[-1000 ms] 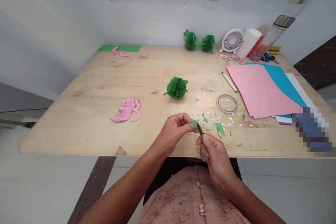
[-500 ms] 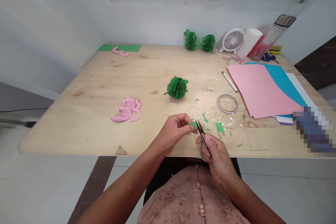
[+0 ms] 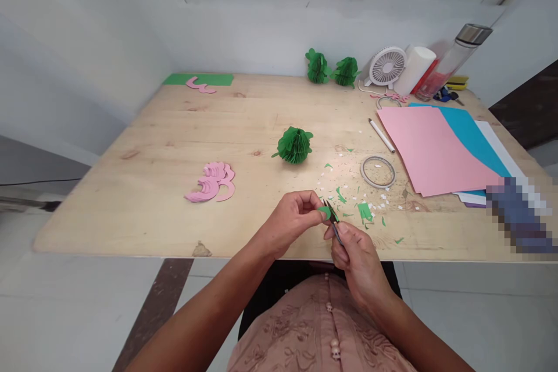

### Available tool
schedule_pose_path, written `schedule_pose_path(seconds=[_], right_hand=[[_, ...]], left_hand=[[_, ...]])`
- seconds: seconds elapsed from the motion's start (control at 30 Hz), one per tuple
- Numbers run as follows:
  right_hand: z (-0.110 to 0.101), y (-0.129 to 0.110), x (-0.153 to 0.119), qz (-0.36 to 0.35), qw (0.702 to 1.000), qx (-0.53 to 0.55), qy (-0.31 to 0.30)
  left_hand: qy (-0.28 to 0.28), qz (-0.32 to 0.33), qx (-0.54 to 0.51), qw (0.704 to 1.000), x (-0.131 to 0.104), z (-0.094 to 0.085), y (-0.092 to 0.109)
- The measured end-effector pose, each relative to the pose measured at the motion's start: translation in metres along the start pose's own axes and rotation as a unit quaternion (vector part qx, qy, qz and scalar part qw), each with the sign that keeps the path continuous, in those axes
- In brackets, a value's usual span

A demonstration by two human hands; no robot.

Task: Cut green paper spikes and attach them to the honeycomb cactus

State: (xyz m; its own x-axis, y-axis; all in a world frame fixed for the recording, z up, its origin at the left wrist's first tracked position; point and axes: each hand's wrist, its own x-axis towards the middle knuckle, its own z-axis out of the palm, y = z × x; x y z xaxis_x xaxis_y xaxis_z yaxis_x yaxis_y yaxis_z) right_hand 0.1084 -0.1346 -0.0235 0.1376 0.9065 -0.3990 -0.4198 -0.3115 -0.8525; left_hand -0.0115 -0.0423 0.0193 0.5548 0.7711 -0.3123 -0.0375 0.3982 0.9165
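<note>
My left hand (image 3: 295, 216) pinches a small piece of green paper (image 3: 324, 211) between thumb and fingers, above the table's front edge. Closed around the handles of small dark scissors (image 3: 335, 225) is my right hand (image 3: 358, 251). The scissors point away from me, their blades slightly apart at the right edge of the green piece. Beyond my hands stands a folded green paper turtle shape (image 3: 295, 146). Green and white paper scraps (image 3: 365, 213) lie scattered to the right of the blades.
Pink paper cutouts (image 3: 212, 182) lie to the left. A tape roll (image 3: 378, 172), a white pen (image 3: 381, 135) and pink sheets (image 3: 436, 151) are on the right. Along the wall stand two more green paper shapes (image 3: 317, 67), a small fan (image 3: 386, 67) and a bottle (image 3: 453, 61).
The green piece has turned and shifted slightly right in my left hand, closer in against the scissor blades. My right hand has barely moved.
</note>
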Motion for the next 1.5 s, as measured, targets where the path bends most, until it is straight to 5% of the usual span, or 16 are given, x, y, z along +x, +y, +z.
schedule_pose_path(seconds=[1.17,1.5], right_hand=[[0.000,0.002,-0.002,0.003,1.000,0.010,0.028],[0.002,-0.013,0.006,-0.040,0.999,0.001,0.037]], left_hand=[[0.027,-0.002,-0.022,0.999,-0.001,-0.002,-0.005],[0.070,0.007,-0.052,0.996,-0.001,0.009,-0.021]])
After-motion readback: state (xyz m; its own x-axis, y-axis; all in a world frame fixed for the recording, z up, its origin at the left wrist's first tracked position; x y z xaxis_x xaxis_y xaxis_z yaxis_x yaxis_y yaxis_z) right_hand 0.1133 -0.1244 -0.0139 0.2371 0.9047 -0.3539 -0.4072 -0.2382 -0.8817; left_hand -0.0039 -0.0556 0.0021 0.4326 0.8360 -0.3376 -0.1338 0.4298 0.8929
